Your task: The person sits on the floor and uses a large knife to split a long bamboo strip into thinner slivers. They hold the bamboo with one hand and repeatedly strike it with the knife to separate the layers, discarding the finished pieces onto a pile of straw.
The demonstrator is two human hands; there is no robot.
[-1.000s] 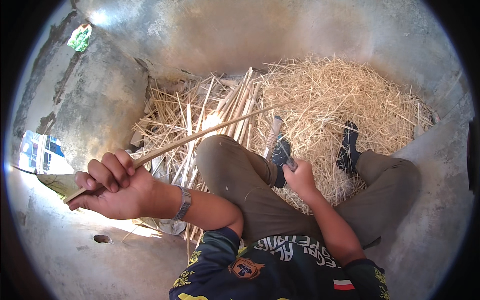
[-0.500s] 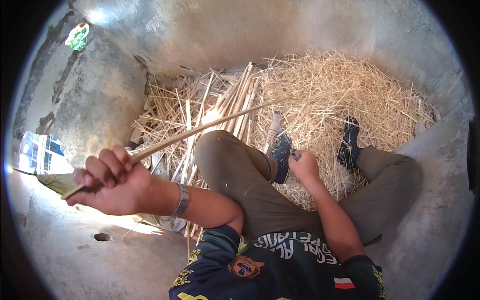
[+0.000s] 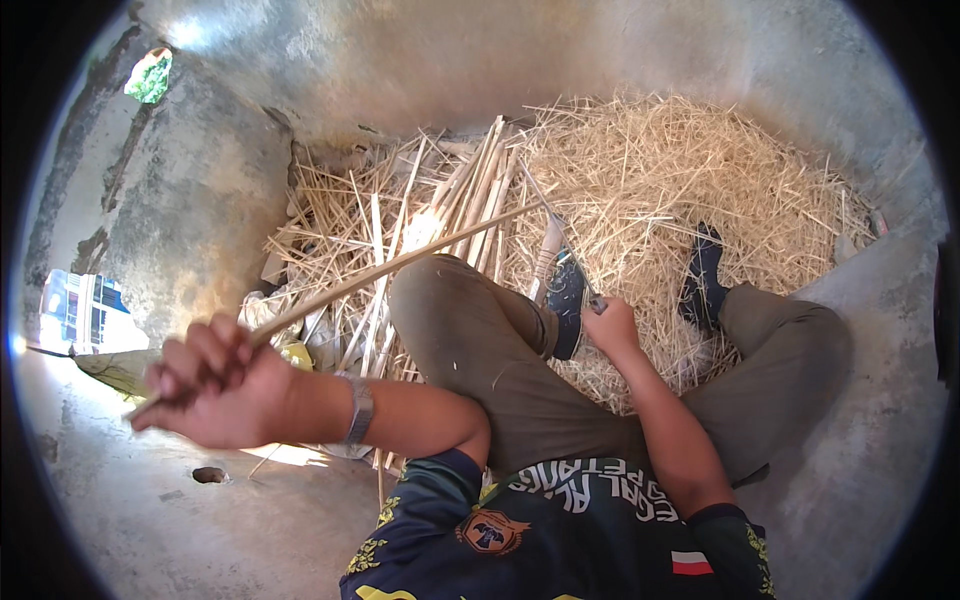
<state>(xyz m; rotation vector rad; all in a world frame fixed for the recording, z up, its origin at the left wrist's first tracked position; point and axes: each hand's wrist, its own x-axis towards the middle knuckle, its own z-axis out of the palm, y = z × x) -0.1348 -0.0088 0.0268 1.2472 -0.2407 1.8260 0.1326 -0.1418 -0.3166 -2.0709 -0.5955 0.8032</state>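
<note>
My left hand [image 3: 220, 385] is closed around the near end of a long bamboo strip [image 3: 370, 272], held slanting up to the right above my bent knee. Its far end reaches in front of the straw, near my left foot. My right hand [image 3: 612, 328], between my legs, is closed on a slim tool that looks like a knife [image 3: 597, 303]. A thin dark line like its blade runs up and left past my dark-covered left foot [image 3: 566, 300], towards the strip's tip. Fingers hide most of the handle.
Thin straw-like shavings [image 3: 670, 160] heap against the far wall [image 3: 620, 50]. Left of them lies a pile of split bamboo strips [image 3: 487, 185]. My right foot [image 3: 703, 275] rests on the shavings. The concrete floor [image 3: 290, 520] has a small hole [image 3: 208, 475].
My left hand has shifted slightly lower and is blurred, and the strip's far end now sits further left. In my right hand the tool has tilted, showing a thin line beyond the fingers.
</note>
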